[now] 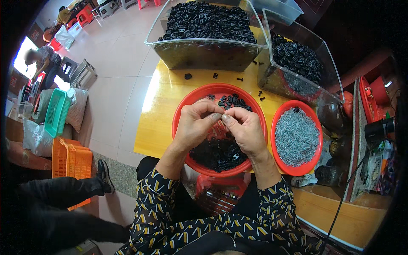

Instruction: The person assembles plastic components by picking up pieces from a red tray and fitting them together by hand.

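Red round bowl [183,111] directly in front of me, on the yellow surface [159,119]. Small black plastic pieces [217,154] heaped in its near half; a smaller cluster [232,101] lies at the far rim, bare red between them. My left hand [194,124] and right hand [244,127] meet above the bowl's middle, fingers [213,116] pinched tip to tip. Whatever small part sits between them is hidden. Both hands hover clear of the heap.

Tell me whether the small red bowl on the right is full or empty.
Full: the small red bowl is heaped almost to its rim with small silver-grey metal pieces.
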The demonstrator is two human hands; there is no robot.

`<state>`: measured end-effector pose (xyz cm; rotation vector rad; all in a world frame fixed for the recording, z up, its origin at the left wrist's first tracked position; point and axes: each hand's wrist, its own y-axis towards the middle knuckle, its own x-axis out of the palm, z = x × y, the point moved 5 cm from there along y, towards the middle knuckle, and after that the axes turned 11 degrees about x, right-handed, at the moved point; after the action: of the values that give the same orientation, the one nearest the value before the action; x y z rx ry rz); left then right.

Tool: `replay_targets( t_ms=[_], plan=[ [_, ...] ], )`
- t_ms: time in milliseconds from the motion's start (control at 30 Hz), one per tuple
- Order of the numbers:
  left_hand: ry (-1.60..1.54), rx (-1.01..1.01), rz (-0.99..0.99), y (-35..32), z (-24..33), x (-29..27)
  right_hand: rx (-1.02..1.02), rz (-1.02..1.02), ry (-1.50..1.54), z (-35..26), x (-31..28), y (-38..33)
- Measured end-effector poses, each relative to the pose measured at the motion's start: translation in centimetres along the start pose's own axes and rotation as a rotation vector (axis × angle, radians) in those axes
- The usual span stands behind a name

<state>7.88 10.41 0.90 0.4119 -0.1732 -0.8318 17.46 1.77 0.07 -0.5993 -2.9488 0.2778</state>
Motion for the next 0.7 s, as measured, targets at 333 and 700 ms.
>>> replay_targets(
  t_ms=[333,700],
  plan=[
    [-0.184,-0.465,-0.039,-1.1,-1.3,0.1,-0.419,0.326,-0.459,-1.9,0.5,-0.7],
    [-0.148,-0.400,0.040,-0.6,-1.8,-1.1,-0.313,0.307,-0.491,-1.5,-0.5,-0.2]
  ],
)
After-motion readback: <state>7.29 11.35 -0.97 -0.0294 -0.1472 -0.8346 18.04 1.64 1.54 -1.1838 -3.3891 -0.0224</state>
